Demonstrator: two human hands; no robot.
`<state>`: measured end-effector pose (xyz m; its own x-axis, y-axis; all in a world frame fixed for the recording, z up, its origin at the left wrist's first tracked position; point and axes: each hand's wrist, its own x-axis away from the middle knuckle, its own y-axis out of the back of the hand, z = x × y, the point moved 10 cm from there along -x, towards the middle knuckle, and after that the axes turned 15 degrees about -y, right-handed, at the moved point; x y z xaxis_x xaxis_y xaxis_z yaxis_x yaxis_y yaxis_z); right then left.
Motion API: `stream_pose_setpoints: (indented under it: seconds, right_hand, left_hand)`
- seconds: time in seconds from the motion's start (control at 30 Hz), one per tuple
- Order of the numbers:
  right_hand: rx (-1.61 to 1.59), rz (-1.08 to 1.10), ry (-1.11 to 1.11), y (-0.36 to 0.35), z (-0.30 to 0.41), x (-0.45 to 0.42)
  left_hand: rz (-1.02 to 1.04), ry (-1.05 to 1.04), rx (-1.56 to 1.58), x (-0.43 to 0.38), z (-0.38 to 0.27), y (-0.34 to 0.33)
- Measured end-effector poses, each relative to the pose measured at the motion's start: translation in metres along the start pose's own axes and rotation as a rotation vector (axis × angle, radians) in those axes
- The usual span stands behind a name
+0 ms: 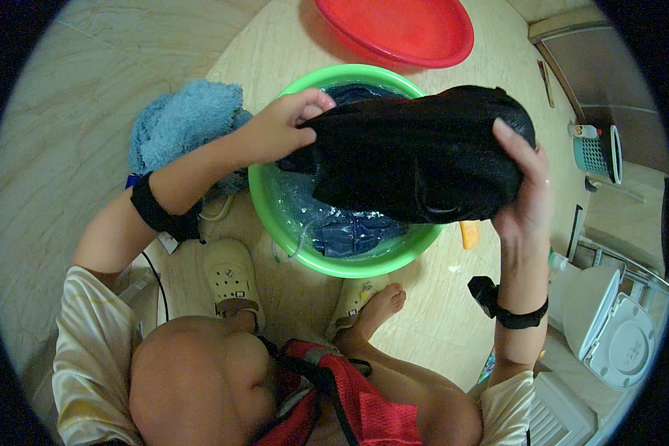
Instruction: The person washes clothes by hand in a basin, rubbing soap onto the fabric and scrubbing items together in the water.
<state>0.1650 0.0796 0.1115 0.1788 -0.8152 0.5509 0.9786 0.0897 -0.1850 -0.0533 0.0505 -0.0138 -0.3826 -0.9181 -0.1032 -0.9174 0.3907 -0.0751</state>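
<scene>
A dark black fabric item (412, 156), probably a garment, is held bunched above a green plastic basin (345, 270). My left hand (284, 125) pinches its left end between thumb and fingers. At the opposite end my right hand (521, 189) grips it, thumb on the upper side and the other fingers mostly hidden behind. In the basin, dark blue cloth (345, 237), which looks like denim, lies in water. The black fabric covers much of the basin's right side. A thin pale loop (303, 240) hangs over the basin's near rim.
Beyond the green basin stands a red basin (407, 33). A fluffy blue textile (189, 128) lies at the left. An orange bar (470, 234), possibly soap, is on the floor beside the basin. My clogs (231, 273) are close in front; a toilet (613, 329) stands at right.
</scene>
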Motion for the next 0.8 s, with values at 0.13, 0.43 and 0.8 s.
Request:
stream_pose_setpoints:
  seconds: [0.13,0.43,0.8]
  right_hand:
    - [0.22,-0.122,0.002,0.041,-0.024,-0.027]
    - [1.527,-0.234,0.792,-0.015,-0.063,-0.019]
    - [1.934,0.057,0.428,-0.038,-0.176,-0.043]
  left_hand:
    - [0.119,0.23,0.102,0.005,0.017,-0.004]
    - [0.239,-0.034,-0.528,0.005,0.023,-0.014]
    - [0.493,-0.117,-1.241,0.029,0.074,-0.041]
